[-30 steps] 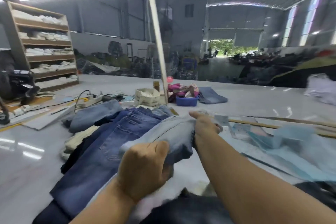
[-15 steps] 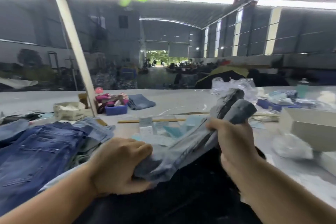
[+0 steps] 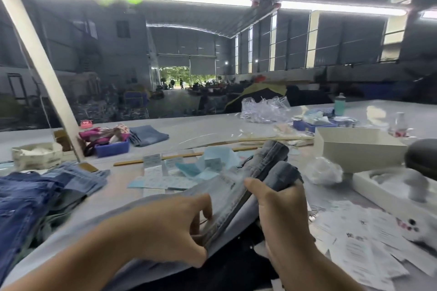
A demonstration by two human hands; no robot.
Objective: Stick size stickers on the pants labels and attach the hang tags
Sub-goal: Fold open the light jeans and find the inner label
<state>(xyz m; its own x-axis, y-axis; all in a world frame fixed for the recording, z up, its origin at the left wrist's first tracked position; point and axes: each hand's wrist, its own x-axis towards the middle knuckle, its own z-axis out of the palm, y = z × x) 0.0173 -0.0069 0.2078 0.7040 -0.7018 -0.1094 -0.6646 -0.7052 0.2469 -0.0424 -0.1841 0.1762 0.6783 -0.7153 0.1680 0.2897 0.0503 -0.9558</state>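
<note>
- Jeans pile [image 3: 35,196]: lies on the tabletop [image 3: 212,130] well left of the left hand. A second ago the hands worked right over it; the view has since swung right, away from the pile.
- Left hand [image 3: 170,229]: fingers curled, pinching the near edge of the grey pants [image 3: 236,196]. A second ago it was a tight fist bunching the cloth; now the grip looks looser, with fingertips feeling along the fold.
- Grey pants: lifted off the pile and brought across, now stretched between both hands above a dark garment [image 3: 231,264] in front of the person. The far end sticks up past the right hand.
- Stickers [image 3: 163,181]: pale blue and white sheets on the tabletop just beyond the hands, nearer in view than half a second ago.
- Right hand [image 3: 283,205]: wrapped round the rolled far end of the pants, thumb on top. Its hold is the same as half a second ago, only lower.
- White box [image 3: 354,146]: right of the right hand, beyond loose paper tags [image 3: 364,243].
- Judgement: one pair picked and carried to the work spot; label not yet visible, so finding the label comes next, with sticker and tag still to do.
</note>
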